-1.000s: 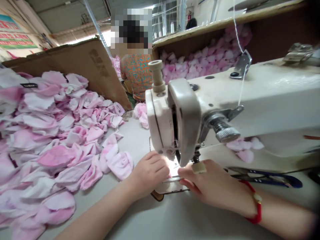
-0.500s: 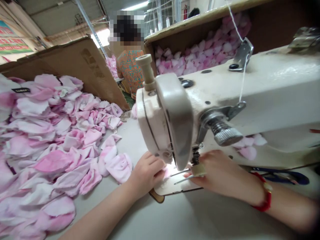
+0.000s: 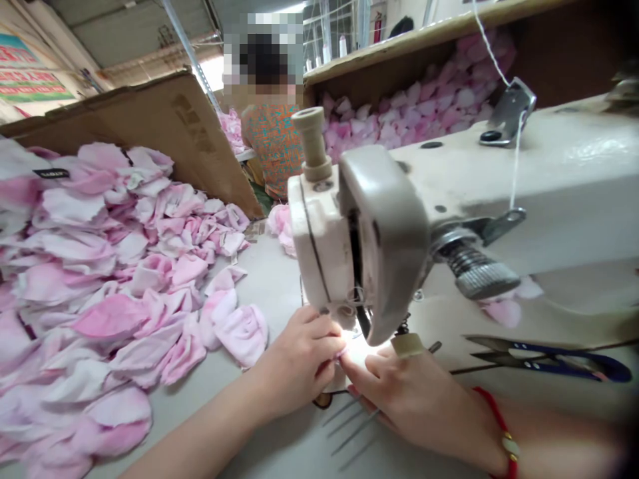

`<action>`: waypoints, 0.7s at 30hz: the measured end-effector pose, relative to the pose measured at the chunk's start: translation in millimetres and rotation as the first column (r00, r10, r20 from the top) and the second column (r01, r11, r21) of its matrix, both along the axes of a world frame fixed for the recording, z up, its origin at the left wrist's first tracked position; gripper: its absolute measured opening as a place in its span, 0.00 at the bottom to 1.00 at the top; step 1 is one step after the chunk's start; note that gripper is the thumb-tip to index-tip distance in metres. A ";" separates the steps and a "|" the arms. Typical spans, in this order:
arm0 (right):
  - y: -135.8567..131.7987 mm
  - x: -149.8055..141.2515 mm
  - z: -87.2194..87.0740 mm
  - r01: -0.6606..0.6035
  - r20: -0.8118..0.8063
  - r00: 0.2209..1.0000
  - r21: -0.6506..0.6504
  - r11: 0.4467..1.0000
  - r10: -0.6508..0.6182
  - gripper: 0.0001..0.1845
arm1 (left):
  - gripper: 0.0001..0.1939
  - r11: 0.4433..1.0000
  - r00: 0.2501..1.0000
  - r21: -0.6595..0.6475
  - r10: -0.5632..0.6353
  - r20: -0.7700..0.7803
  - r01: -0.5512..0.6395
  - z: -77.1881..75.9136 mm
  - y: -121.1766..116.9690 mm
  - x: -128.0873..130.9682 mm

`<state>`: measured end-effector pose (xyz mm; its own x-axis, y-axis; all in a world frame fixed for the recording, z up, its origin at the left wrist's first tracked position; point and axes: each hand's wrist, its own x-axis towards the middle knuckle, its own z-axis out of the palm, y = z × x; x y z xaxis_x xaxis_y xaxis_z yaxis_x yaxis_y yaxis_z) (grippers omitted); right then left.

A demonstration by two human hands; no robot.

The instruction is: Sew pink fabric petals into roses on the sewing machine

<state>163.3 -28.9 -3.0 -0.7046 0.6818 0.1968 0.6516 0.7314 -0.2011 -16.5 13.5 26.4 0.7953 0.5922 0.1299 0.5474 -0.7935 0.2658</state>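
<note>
"Fabric first: your left hand [image 3: 302, 359] pinches what looks like a small pink scrap [image 3: 341, 355] — only a sliver shows past the fingers, low under the lit head of the sewing machine [image 3: 382, 246]."

"And your right hand [image 3: 399, 386]?"

"Its index finger reaches the same sliver, touching or nearly so. You also have a thin metal tool [image 3: 357, 432] tucked in that hand, its blurred prongs sticking out below your fingers. How firmly you hold it, I can't tell."

"What worries you about that?"

"With so little cloth to hold, a small tug from either hand could skew it or pull it loose. The prongs might snag its edge if your wrist turns. Your fingers are also close in under the head, where the needle itself is hidden — should the machine run while they're there, one could get pricked."

"Further out?"

"White thread [image 3: 517, 159] runs down through the guides on top; a catch there would, I judge, break the stitch. Blue-handled scissors [image 3: 574, 362] lie just past your right wrist, blades toward it, so drawing back carelessly invites a nick. On your left, the heap of pink pieces [image 3: 114, 313] comes near your forearm; a sweep of the elbow could drag some along."
</note>
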 end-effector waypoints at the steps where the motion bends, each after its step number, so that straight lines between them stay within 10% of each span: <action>1: -0.4 0.7 0.4 -0.005 0.001 1.000 -0.001 1.000 0.005 0.17 | 0.12 1.000 1.000 -0.013 -0.020 -0.002 0.020 2.6 -0.5 0.0; 13: 16.3 9.2 6.4 0.104 -0.052 0.994 0.052 0.993 -0.101 0.15 | 0.09 0.945 0.997 0.321 0.071 -0.002 -0.067 -31.4 1.5 8.3; 21: 15.1 8.9 8.2 0.113 -0.077 0.991 0.028 0.993 -0.111 0.16 | 0.11 0.975 0.999 0.222 -0.032 -0.006 0.032 -6.1 4.6 -6.8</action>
